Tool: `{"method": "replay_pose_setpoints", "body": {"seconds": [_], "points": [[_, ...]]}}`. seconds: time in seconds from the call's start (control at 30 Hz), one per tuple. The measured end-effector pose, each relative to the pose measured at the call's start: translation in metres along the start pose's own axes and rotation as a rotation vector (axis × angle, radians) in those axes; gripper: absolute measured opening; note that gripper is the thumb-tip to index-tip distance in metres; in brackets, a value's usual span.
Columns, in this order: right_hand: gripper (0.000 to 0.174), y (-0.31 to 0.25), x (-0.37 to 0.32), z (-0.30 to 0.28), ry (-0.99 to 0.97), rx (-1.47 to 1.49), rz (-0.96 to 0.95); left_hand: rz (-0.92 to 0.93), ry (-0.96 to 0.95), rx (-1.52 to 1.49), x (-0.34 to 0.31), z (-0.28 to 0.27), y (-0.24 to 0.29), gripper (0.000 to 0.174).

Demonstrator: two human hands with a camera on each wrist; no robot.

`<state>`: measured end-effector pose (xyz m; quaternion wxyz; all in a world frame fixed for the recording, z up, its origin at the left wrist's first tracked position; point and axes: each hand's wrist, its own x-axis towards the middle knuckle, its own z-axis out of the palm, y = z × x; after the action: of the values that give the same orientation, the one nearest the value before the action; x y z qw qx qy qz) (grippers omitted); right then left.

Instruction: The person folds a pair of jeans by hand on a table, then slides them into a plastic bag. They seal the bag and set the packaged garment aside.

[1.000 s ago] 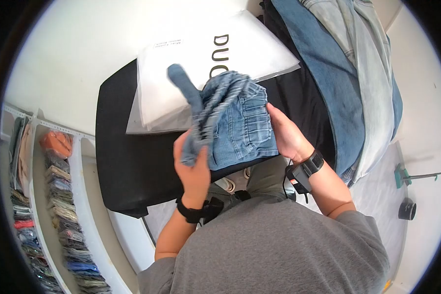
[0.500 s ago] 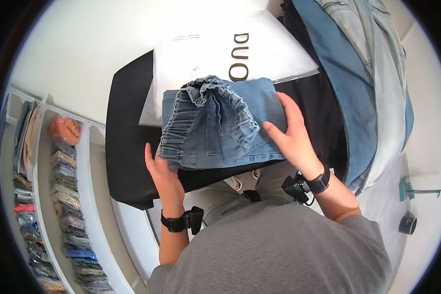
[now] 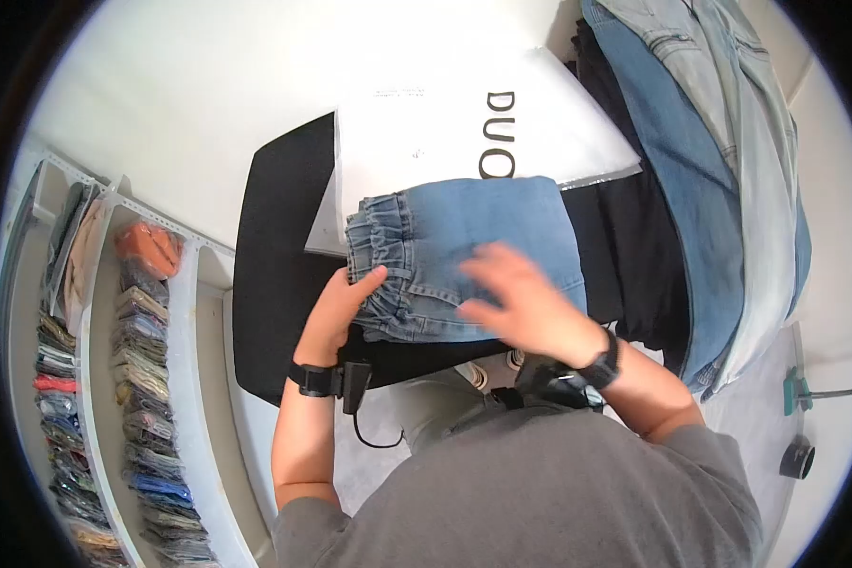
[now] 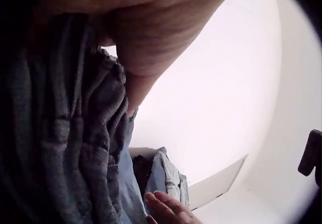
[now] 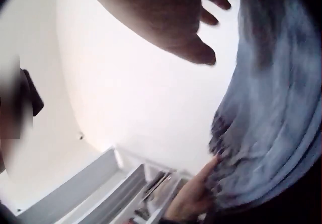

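In the head view, the folded jeans (image 3: pixel 502 222) lie on the black table (image 3: pixel 279 303). At their left end, the left hand (image 3: pixel 334 312) has its grip clamped on the gathered waistband (image 3: pixel 383 232). Above the jeans is the blurred right hand (image 3: pixel 535 303), its fingers apart. A white bag lettered DUO (image 3: pixel 426 133) lies beyond the jeans; pale jeans (image 3: pixel 776 180) drape to their right.

In the left wrist view, the waistband fills the near side, below the left hand.

In the right wrist view, a gap separates the right hand's fingertips from the jeans.
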<state>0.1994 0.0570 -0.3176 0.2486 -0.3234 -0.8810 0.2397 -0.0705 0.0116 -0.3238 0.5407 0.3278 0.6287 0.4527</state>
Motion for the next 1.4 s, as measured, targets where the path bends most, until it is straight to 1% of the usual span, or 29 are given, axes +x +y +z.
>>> {"method": "replay_pose_setpoints", "body": {"seconds": [0.03, 0.1, 0.17, 0.2, 0.23, 0.27, 0.3, 0.33, 0.37, 0.43, 0.47, 0.5, 0.57, 0.6, 0.63, 0.7, 0.73, 0.77, 0.83, 0.87, 0.9, 0.97, 1.03, 1.1, 1.2, 1.23, 1.3, 1.33, 1.4], "points": [[0.062, 0.008, -0.004, -0.02, 0.128, -0.046, 0.069, -0.001, 0.011, -0.003, 0.005, 0.0, -0.004, 0.044], [0.062, 0.043, -0.013, -0.031, 0.496, 0.034, 0.332, 0.029, -0.007, -0.046, 0.012, -0.001, -0.013, 0.044], [0.061, 0.08, -0.032, -0.016, 0.48, 0.433, 0.634, 0.049, -0.035, -0.077, 0.011, 0.002, -0.013, 0.044], [0.061, 0.076, -0.034, -0.02, 0.377, 0.823, 0.759, 0.079, 0.025, -0.016, 0.005, 0.007, -0.008, 0.045], [0.061, 0.068, -0.032, -0.028, 0.381, 0.819, 0.76, 0.107, 0.085, 0.043, 0.002, 0.01, -0.005, 0.046], [0.059, 0.058, -0.029, -0.038, 0.247, 1.031, 0.806, 0.154, 0.104, 0.034, 0.002, 0.012, -0.005, 0.044], [0.058, 0.053, -0.028, -0.043, 0.104, 1.243, 0.846, 0.152, 0.102, 0.033, 0.002, 0.013, -0.004, 0.044], [0.051, 0.057, -0.025, -0.045, 0.062, 1.282, 0.881, 0.193, 0.08, 0.04, 0.001, 0.012, -0.004, 0.047], [0.051, 0.058, -0.023, -0.045, 0.062, 1.283, 0.881, 0.238, 0.059, 0.049, 0.0, 0.012, -0.003, 0.051], [0.045, 0.057, -0.014, -0.048, 0.03, 1.493, 0.973, 0.28, 0.057, 0.034, -0.005, 0.015, 0.006, 0.051], [0.042, 0.053, -0.011, -0.052, 0.055, 1.523, 1.002, 0.318, 0.054, 0.021, -0.008, 0.016, 0.013, 0.052], [0.042, 0.052, -0.008, -0.056, 0.045, 1.523, 0.994, 0.324, 0.063, 0.02, -0.013, 0.017, 0.023, 0.052], [0.041, 0.047, 0.0, -0.062, 0.014, 1.639, 0.842, 0.463, 0.072, -0.083, -0.021, 0.012, 0.05, 0.05], [0.039, 0.04, 0.009, -0.064, 0.014, 1.64, 0.76, 0.457, 0.06, -0.079, -0.016, 0.0, 0.061, 0.051], [0.039, 0.039, 0.02, -0.06, 0.006, 1.641, 0.757, 0.474, 0.023, -0.096, -0.008, -0.012, 0.072, 0.05], [0.037, 0.042, 0.043, -0.05, 0.035, 1.627, 0.675, 0.454, -0.025, -0.052, 0.02, -0.042, 0.09, 0.047], [0.036, 0.045, 0.054, -0.042, 0.013, 1.647, 0.66, 0.461, -0.022, -0.049, 0.033, -0.05, 0.096, 0.047], [0.035, 0.049, 0.066, -0.03, 0.041, 1.585, 0.668, 0.374, -0.026, -0.006, 0.046, -0.056, 0.101, 0.046], [0.035, 0.068, 0.08, 0.001, 0.057, 1.486, 0.738, 0.222, -0.005, 0.098, 0.081, -0.075, 0.089, 0.046], [0.036, 0.089, 0.084, 0.021, -0.024, 1.474, 0.807, 0.133, 0.126, 0.37, 0.094, -0.077, 0.078, 0.049], [0.036, 0.083, 0.083, 0.017, -0.024, 1.48, 0.799, 0.037, 0.258, 0.64, 0.103, -0.077, 0.07, 0.053], [0.036, 0.064, 0.079, 0.005, 0.005, 1.227, 0.838, -0.066, 0.16, 0.547, 0.109, -0.077, 0.063, 0.06], [0.036, 0.073, 0.078, 0.014, 0.04, 1.222, 0.865, -0.056, 0.162, 0.503, 0.126, -0.092, 0.051, 0.057], [0.036, 0.081, 0.078, 0.017, 0.01, 1.235, 0.832, -0.087, 0.096, 0.453, 0.129, -0.093, 0.051, 0.058], [0.039, 0.073, 0.076, 0.012, -0.001, 1.215, 0.816, -0.076, 0.174, 0.515, 0.122, -0.085, 0.054, 0.058], [0.039, 0.072, 0.076, 0.012, 0.005, 1.218, 0.818, -0.076, 0.169, 0.519, 0.121, -0.084, 0.054, 0.058], [0.041, 0.07, 0.076, 0.012, -0.015, 1.215, 0.817, -0.046, 0.249, 0.534, 0.118, -0.079, 0.054, 0.059], [0.041, 0.069, 0.075, 0.012, -0.002, 1.219, 0.823, -0.045, 0.237, 0.542, 0.115, -0.076, 0.054, 0.059], [0.047, 0.065, 0.074, 0.014, -0.017, 1.191, 0.71, -0.001, 0.229, 0.494, 0.111, -0.072, 0.056, 0.058]]}}
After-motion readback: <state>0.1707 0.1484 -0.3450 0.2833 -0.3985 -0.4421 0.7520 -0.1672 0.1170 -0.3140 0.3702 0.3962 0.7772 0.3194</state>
